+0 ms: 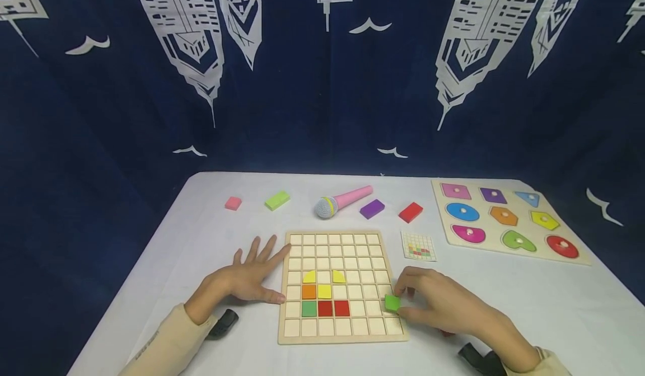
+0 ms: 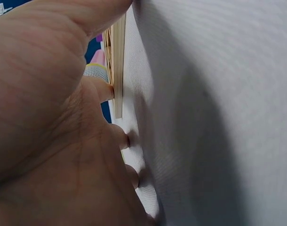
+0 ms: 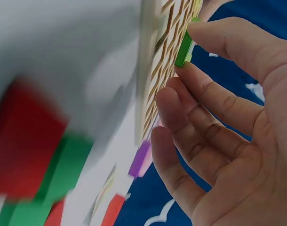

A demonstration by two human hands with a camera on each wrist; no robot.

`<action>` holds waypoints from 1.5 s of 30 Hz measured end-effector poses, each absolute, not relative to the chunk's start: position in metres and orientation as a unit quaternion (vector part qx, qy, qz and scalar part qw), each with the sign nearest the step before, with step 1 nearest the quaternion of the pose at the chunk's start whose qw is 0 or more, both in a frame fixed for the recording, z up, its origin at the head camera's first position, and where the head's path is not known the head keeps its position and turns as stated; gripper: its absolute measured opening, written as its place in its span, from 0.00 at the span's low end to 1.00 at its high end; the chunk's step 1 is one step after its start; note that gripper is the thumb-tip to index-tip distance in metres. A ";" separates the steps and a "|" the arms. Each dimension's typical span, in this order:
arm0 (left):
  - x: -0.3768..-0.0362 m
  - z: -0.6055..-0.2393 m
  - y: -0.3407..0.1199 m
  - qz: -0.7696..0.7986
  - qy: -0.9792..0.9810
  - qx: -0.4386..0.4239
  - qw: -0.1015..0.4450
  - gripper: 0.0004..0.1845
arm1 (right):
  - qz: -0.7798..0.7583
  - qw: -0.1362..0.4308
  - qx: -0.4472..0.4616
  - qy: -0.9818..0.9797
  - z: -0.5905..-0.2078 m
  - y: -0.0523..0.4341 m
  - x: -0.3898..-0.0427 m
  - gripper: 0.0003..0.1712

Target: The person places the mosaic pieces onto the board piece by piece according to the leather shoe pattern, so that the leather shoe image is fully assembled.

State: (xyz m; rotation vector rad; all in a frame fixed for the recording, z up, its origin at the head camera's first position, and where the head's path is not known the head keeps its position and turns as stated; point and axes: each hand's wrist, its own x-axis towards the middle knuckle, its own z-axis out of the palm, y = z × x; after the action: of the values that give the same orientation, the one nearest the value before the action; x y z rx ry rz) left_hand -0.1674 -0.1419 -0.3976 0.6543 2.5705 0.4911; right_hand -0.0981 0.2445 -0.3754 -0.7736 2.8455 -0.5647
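Two hands at a wooden grid board on the white table. Right hand pinches a small green tile btwn thumb and forefinger, holding it over the board's right edge, near the lower rows; wrist view shows the tile edge-on, just above the grid. Left hand lies flat w/ fingers spread, gripping nothing, fingertips touching the board's left edge (thumb pressed against the side in the wrist view). On the board already: two yellow quarter-round pieces, an orange and a yellow square below them, then green, red, red in the next row. Small pattern card sits just right of the board. Farther back: pink microphone, pink, lime, purple and red blocks. Shape puzzle at far right. Red and green pieces lie blurred under the right wrist.
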 end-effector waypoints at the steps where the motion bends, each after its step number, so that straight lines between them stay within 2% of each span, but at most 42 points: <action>1: -0.167 -0.398 -0.142 0.178 0.929 0.237 0.221 0.59 | -0.191 0.070 -0.266 0.942 -0.376 0.241 -0.099 0.09; 11: -0.166 -0.401 -0.140 0.176 0.928 0.240 0.225 0.59 | -0.196 0.079 -0.322 0.923 -0.383 0.208 -0.105 0.08; 20: -0.166 -0.402 -0.140 0.173 0.929 0.240 0.224 0.59 | -0.181 0.088 -0.325 0.924 -0.386 0.198 -0.103 0.10; 29: -0.167 -0.401 -0.142 0.176 0.928 0.240 0.224 0.60 | -0.165 0.071 -0.311 0.933 -0.385 0.194 -0.104 0.12; 39: -0.169 -0.400 -0.140 0.173 0.929 0.237 0.225 0.60 | -0.154 0.052 -0.352 0.922 -0.385 0.200 -0.084 0.14; 45: -0.169 -0.399 -0.141 0.171 0.930 0.234 0.224 0.60 | -0.122 0.041 -0.363 0.923 -0.388 0.208 -0.069 0.22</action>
State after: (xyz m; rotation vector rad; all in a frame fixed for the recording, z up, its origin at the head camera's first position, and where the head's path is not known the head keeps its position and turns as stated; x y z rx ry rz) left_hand -0.1688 -0.1414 -0.3988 0.6452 2.5676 0.4726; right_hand -0.0688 0.2076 -0.3878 -1.1107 2.8272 -0.3736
